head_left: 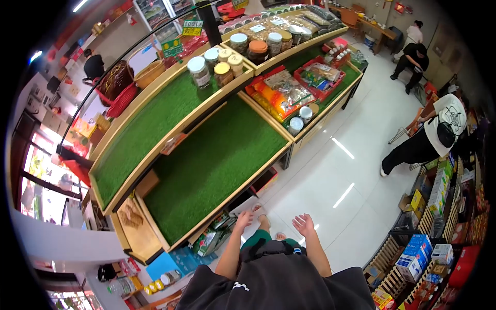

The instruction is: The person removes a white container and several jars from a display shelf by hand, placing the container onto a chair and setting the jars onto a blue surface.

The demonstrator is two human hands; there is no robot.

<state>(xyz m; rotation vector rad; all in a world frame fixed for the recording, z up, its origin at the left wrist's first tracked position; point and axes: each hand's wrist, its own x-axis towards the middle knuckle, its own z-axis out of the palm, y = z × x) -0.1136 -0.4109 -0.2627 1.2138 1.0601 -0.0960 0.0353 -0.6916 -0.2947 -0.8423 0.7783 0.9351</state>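
Observation:
My left hand (244, 221) is held out in front of me, near the front edge of the lower green-lined shelf (217, 160). Its fingers are apart and hold nothing. To the right, my right hand (304, 225) is over the white tiled floor, palm up with the fingers spread and nothing in it. Neither hand touches the display stand. On the upper green tier (150, 124) stand jars with white lids (199, 72) and a yellow-lidded jar (223, 75). Packaged goods (284, 93) lie in the section beyond the lower shelf.
A person in a white top (449, 119) leans by a chair at the right. Another person in black (415, 59) sits farther back. Shelves with blue-and-white boxes (415, 257) stand at the lower right. A red basket (124, 98) is at the upper left.

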